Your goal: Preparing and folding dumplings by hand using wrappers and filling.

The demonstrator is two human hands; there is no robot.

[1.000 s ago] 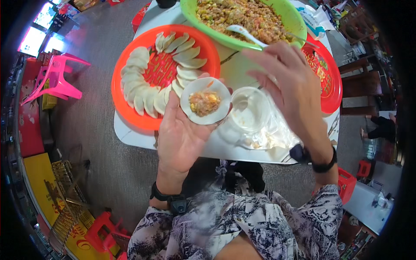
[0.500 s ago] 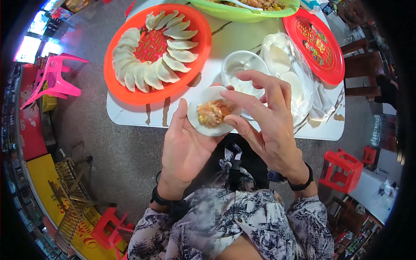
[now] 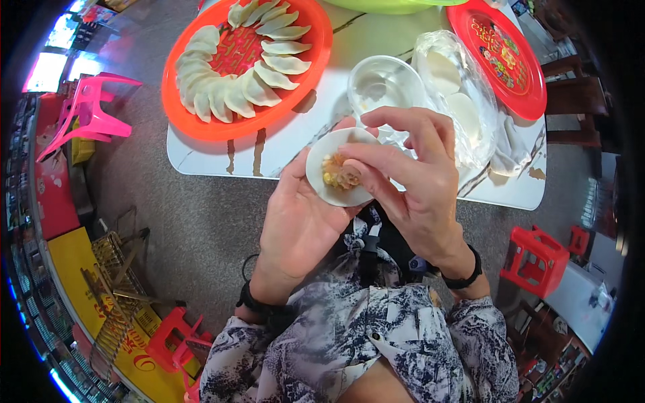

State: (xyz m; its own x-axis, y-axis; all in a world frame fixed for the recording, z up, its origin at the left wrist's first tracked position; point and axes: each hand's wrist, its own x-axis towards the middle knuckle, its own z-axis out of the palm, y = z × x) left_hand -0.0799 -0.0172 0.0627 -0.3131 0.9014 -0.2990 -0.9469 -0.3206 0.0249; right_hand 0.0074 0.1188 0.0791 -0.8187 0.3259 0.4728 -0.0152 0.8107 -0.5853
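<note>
My left hand (image 3: 295,218) is palm up, with a round white dumpling wrapper (image 3: 322,148) resting on its fingers and held by the thumb at its left edge. A mound of minced filling (image 3: 340,176) with yellow bits sits in the wrapper's middle. Over the right side of the wrapper, my right hand (image 3: 426,191) has its thumb and index finger pinched together at the filling; its other fingers are raised and bent. Beyond my hands, at the left, an orange-red plate (image 3: 176,111) carries a ring of folded dumplings (image 3: 240,99).
A white plastic bowl (image 3: 356,80) stands just past my hands. Right of it lies a clear bag (image 3: 430,54) with round wrappers, beside a red printed tray (image 3: 531,87). A green basin (image 3: 390,7) is at the table's far side. Stools (image 3: 534,262) stand on the floor around.
My right thumb and index finger have come together at the filling; before, they were apart. Both hands and the wrapper sit slightly farther right, and the table appears higher in view.
</note>
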